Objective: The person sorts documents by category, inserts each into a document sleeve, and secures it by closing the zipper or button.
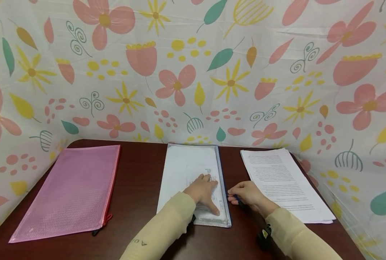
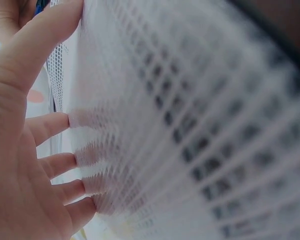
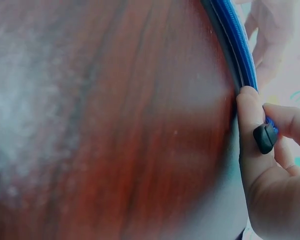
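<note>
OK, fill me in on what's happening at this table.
A person is working on a white mesh zip pouch lying mid-table. The left hand presses flat on it, while the right hand pinches the black zipper pull on its blue zipper edge. A pink pouch lies to the left, a stack of printed papers to the right.

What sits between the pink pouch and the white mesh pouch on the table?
Nothing: bare dark table separates the pink pouch from the white mesh pouch, seen in the head view.
</note>
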Available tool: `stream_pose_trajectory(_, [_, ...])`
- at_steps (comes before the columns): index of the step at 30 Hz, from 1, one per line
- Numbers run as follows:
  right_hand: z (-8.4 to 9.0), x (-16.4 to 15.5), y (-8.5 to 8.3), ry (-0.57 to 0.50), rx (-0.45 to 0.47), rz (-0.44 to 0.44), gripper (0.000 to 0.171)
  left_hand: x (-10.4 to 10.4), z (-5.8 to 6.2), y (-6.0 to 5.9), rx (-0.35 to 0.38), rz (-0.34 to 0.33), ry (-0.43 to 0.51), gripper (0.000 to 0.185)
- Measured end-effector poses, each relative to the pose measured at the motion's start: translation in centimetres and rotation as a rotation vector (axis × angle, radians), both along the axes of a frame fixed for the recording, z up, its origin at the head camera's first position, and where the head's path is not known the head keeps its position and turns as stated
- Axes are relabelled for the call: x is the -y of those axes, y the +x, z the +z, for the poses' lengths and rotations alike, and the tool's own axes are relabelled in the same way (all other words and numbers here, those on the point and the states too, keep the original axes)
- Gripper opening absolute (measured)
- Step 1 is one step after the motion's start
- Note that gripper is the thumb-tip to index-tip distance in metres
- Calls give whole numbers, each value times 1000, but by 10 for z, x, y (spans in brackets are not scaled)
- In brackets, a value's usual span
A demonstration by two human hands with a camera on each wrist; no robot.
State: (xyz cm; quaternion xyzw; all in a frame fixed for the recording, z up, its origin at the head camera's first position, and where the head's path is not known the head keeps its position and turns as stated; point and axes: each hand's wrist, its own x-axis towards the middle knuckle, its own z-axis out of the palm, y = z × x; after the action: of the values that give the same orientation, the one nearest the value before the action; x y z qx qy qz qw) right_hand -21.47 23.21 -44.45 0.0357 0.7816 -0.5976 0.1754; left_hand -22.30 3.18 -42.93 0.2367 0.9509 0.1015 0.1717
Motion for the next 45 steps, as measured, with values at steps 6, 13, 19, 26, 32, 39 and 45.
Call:
stream_pose_trajectory(6, [1,2,-3,-6,14,-40,24,0,0,1,5,9,19,111])
stream_pose_trajectory(13, [2,4,-8,24,15,-75,24,0,1,2,13,16,25,111])
stream_pose_trajectory(19, [1,4,-14,39,8,-86,23,0,1,2,4,8,25,110])
stream_pose_trajectory(26, [1,4,-22,38,8,-72,25,0,2,1,-2,-7,15,110])
stream_pose_trajectory(32, [3,4,-28,42,10,-75,25,0,2,0,8,-5,21,110])
stream_pose_trajectory(39, [4,4,-38,38,5,-91,25,0,4,-2,21,14,34,109])
stream_pose_trajectory(45, [0,6,-40,23,8,-110,25,0,0,0,15,9,12,110])
